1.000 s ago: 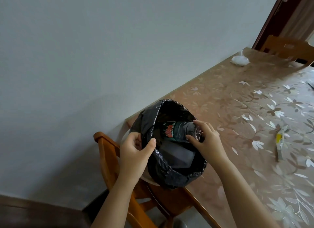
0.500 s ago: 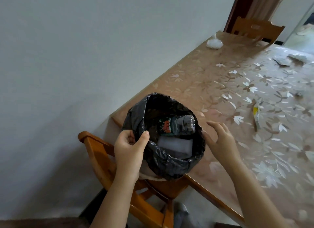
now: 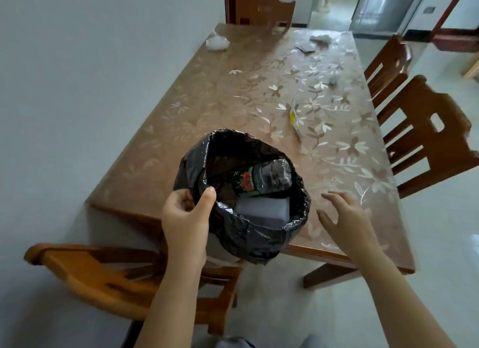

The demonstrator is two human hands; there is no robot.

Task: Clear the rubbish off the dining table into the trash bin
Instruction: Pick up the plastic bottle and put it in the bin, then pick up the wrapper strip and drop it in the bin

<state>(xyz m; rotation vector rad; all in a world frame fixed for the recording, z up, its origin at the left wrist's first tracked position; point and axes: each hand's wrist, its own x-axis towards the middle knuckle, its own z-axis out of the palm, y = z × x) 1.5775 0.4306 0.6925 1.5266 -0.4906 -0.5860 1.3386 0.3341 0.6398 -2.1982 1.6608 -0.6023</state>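
The trash bin (image 3: 259, 233), lined with a black bag, is held over the table's near corner. My left hand (image 3: 185, 218) pinches its left rim. Inside lie a plastic bottle (image 3: 261, 176) with a green and red label and a white box (image 3: 261, 210). My right hand (image 3: 344, 218) hovers empty to the right of the bin, fingers spread above the dining table (image 3: 220, 109). On the table lie a yellow-and-white wrapper (image 3: 295, 119), a white crumpled bag (image 3: 216, 43) at the far left, a dark wrapper (image 3: 305, 46), white paper (image 3: 321, 38) and a small scrap (image 3: 334, 79).
A wooden chair (image 3: 108, 277) stands below the bin at the table's near end. Two more chairs (image 3: 425, 135) line the right side and one chair (image 3: 264, 10) stands at the far end. A wall runs along the left. A doorway opens at the far right.
My right hand let go of the bottle inside the bin and pulled out to the right. My view swung up and right, showing more of the table.
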